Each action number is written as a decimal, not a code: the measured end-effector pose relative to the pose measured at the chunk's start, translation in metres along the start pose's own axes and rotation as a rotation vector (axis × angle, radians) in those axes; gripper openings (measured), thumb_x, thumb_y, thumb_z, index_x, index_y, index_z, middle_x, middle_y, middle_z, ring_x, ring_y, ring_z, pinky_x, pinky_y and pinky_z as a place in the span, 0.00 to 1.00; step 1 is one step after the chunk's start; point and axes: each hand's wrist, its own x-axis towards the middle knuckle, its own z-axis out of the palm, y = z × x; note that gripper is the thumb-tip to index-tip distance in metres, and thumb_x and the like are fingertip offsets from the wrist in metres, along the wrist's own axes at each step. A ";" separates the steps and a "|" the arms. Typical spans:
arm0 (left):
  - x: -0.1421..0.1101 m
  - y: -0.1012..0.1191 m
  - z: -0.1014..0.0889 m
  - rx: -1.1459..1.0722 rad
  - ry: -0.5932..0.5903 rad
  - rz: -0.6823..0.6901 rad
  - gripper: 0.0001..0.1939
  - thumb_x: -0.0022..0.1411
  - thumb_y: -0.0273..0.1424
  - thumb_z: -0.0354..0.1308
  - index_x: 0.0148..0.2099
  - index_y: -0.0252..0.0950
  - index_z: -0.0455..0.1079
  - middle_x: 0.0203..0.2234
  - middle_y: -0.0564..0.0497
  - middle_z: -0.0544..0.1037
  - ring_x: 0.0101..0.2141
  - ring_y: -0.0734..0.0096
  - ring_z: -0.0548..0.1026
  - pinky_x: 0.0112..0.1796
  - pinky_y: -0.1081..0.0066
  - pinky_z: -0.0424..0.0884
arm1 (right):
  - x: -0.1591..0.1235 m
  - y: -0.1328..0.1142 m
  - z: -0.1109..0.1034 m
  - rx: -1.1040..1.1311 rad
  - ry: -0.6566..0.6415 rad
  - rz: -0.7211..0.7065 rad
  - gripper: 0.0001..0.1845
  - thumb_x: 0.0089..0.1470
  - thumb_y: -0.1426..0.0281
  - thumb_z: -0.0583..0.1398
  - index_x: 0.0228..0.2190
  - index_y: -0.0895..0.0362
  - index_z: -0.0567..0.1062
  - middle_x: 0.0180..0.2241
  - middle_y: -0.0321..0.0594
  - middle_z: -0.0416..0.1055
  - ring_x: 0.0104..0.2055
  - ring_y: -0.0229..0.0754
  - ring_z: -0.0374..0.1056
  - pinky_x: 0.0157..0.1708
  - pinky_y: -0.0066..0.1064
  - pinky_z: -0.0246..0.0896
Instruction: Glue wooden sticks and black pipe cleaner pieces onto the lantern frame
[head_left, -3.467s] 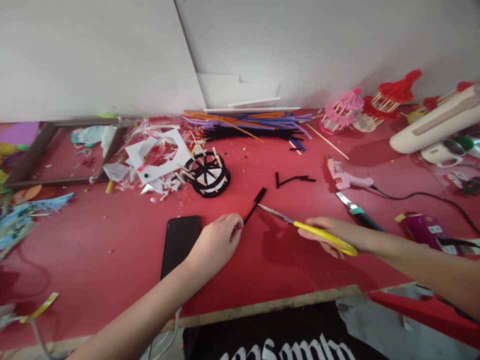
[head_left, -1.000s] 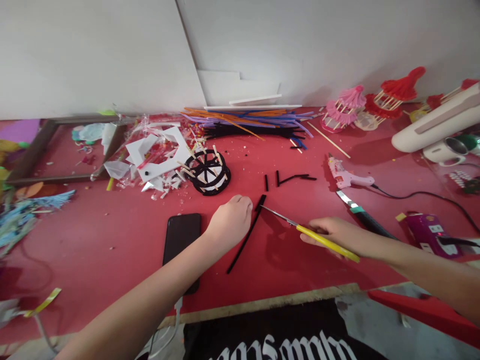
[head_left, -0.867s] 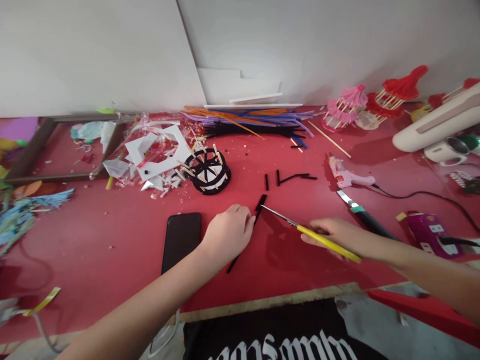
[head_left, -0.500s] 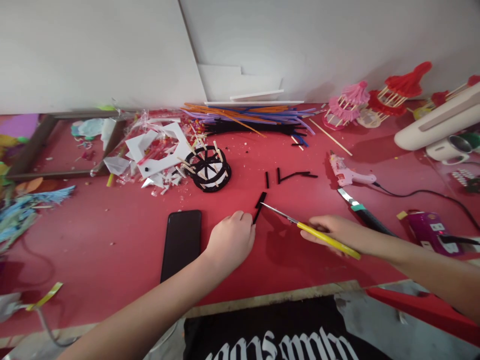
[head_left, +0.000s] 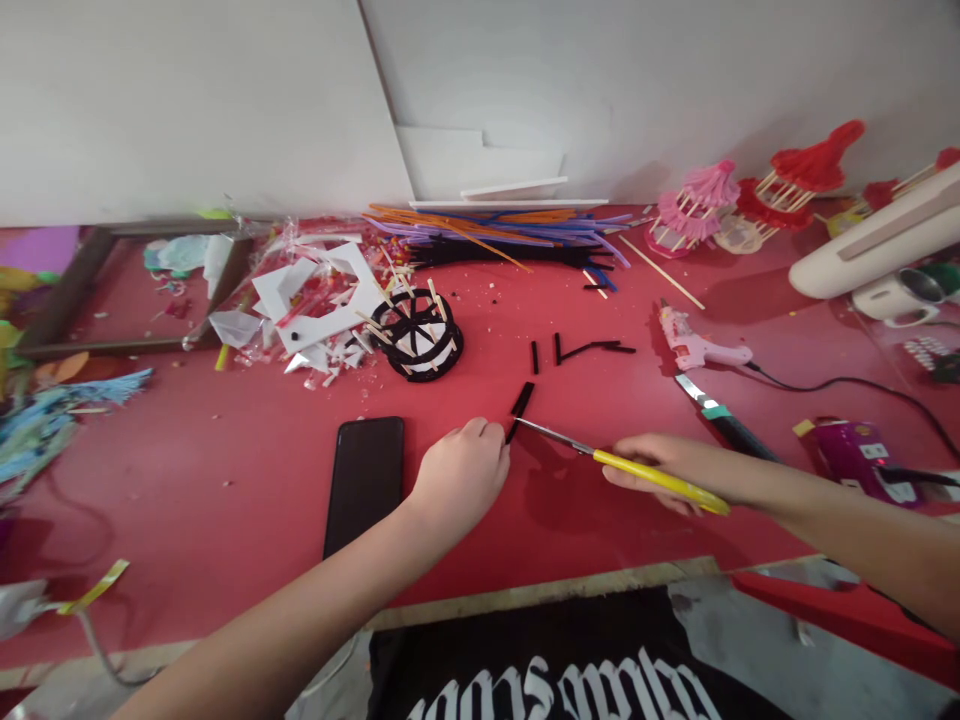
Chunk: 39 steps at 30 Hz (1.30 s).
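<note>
My left hand (head_left: 466, 470) is closed on black pipe cleaner pieces (head_left: 523, 399) whose ends stick out past the fingers. In my right hand (head_left: 651, 472) are yellow-handled scissors (head_left: 649, 478), their blade tips at the black pieces just beyond my left fingers. Several short cut black pieces (head_left: 557, 349) lie on the red table (head_left: 270, 480) ahead of my hands. Farther left stands a round black frame (head_left: 421, 340) with wooden sticks poking out and white panels inside.
A phone (head_left: 365, 485) lies left of my left hand. Toward the right are a pink glue gun (head_left: 694, 345), a utility knife (head_left: 724, 418) and a purple power strip (head_left: 855, 462). Bundled pipe cleaners (head_left: 502, 235) and white scraps (head_left: 352, 285) lie at the back. Pink (head_left: 701, 205) and red (head_left: 806, 175) models stand back right.
The scissor tips have moved slightly down and left along the black pieces, closer to my left fingers. My left hand keeps its hold almost in place.
</note>
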 end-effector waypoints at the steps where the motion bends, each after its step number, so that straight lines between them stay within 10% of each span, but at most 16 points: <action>1: 0.000 0.000 0.000 0.001 -0.003 -0.001 0.13 0.71 0.31 0.47 0.43 0.33 0.73 0.38 0.43 0.78 0.38 0.55 0.80 0.36 0.63 0.73 | 0.000 -0.001 0.000 -0.003 0.009 0.000 0.31 0.50 0.38 0.59 0.34 0.54 0.68 0.15 0.26 0.58 0.15 0.32 0.58 0.13 0.22 0.52; 39: -0.006 0.000 -0.004 0.008 -0.009 -0.019 0.12 0.69 0.29 0.47 0.43 0.33 0.72 0.38 0.41 0.78 0.37 0.55 0.80 0.37 0.63 0.73 | -0.003 0.002 -0.001 -0.095 0.125 -0.103 0.28 0.53 0.41 0.57 0.29 0.53 0.65 0.19 0.28 0.60 0.19 0.33 0.56 0.18 0.25 0.49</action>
